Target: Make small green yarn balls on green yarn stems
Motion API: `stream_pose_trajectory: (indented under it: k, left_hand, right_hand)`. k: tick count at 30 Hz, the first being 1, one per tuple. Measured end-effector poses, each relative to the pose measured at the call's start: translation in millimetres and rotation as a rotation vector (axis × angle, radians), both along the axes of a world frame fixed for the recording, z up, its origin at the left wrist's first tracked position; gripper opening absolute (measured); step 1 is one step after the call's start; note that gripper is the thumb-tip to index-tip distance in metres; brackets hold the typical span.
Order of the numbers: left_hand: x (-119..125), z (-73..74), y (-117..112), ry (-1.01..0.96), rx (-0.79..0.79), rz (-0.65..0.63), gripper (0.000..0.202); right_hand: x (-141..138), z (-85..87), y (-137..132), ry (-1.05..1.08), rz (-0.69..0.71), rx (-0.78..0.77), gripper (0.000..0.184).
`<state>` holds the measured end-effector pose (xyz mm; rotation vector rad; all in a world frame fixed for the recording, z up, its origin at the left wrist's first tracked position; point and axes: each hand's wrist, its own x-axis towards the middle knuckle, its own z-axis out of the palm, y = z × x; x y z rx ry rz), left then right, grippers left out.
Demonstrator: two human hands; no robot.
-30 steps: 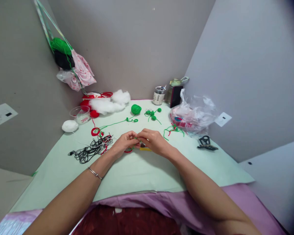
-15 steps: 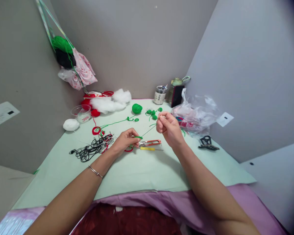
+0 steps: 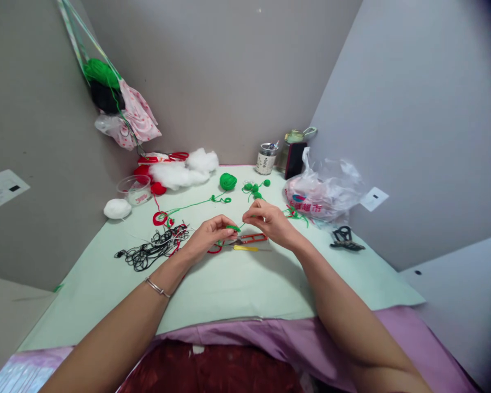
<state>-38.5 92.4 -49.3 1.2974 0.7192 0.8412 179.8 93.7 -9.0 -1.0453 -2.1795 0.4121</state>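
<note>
A pale green bench [image 3: 237, 284] carries a crumpled plastic bag [image 3: 325, 188] near its far right corner and white stuffing [image 3: 180, 172] along the far edge. A black yarn tangle [image 3: 153, 251] lies toward the left edge. Mid-bench, the left hand [image 3: 207, 237] pinches a small green yarn piece [image 3: 232, 228]; the right hand [image 3: 270, 221], fingers closed, pinches its thin strand just beside it, above red snips [image 3: 249, 238]

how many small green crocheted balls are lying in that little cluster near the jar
3 small green balls show: two side by side and one right of them, toward the jar. More may hide in the tangled yarn.
</note>
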Motion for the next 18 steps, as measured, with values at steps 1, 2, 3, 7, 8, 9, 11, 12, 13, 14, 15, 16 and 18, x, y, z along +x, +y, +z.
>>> stream_pose_trajectory:
  k: [1,2,3,7,8,9,11,12,13,14,15,16,18]
  left_hand:
    - [0.0,-0.3,0.3,0.000,-0.001,0.000,0.028]
    - [0.0,-0.5,0.5,-0.001,-0.003,0.000,0.028]
    - [0.0,-0.7,0.6,-0.002,-0.005,0.000,0.028]
    - [0.1,-1.5,1.1,0.000,-0.001,-0.006,0.027]
    - [0.0,-1.8,1.2,0.002,0.000,-0.007,0.026]
    - [0.0,-2.2,1.5,0.003,-0.001,-0.008,0.026]
    - [-0.2,-2.8,1.9,0.002,-0.007,-0.013,0.025]
    - [-0.3,-3.0,2.0,0.001,-0.009,-0.016,0.024]
    - [-0.5,-3.1,2.1,0.000,-0.010,-0.020,0.024]
    - [-0.6,-3.2,2.1,0.000,-0.008,-0.024,0.024]
    - [-0.7,-3.2,2.0,0.000,-0.006,-0.026,0.024]
    - [-0.9,-3.2,1.9,0.001,-0.006,-0.028,0.024]
    - [-1.1,-3.2,1.7,0.002,-0.014,-0.031,0.025]
  right_hand:
    - [0.7,-0.7,0.6,-0.017,-0.004,0.010,0.012]
    - [1.3,-1.2,1.0,-0.033,-0.005,0.016,0.012]
    - [1.8,-1.4,1.3,-0.047,-0.004,0.021,0.012]
    - [2.7,-0.7,1.5,-0.084,0.008,0.032,0.011]
    - [2.7,-0.3,1.3,-0.085,0.008,0.033,0.011]
    - [2.6,0.1,1.1,-0.085,0.008,0.033,0.012]
    - [2.3,0.7,0.5,-0.082,0.018,0.029,0.012]
    - [2.0,0.9,0.3,-0.079,0.026,0.025,0.012]
    - [1.6,0.9,0.1,-0.076,0.033,0.018,0.013]
    - [1.2,0.7,0.0,-0.070,0.039,0.009,0.013]
    - [0.7,0.3,0.0,-0.062,0.045,0.000,0.013]
    - [0.3,-0.2,0.1,-0.051,0.051,-0.008,0.013]
    - [-0.4,-1.6,0.4,-0.027,0.064,-0.023,0.012]
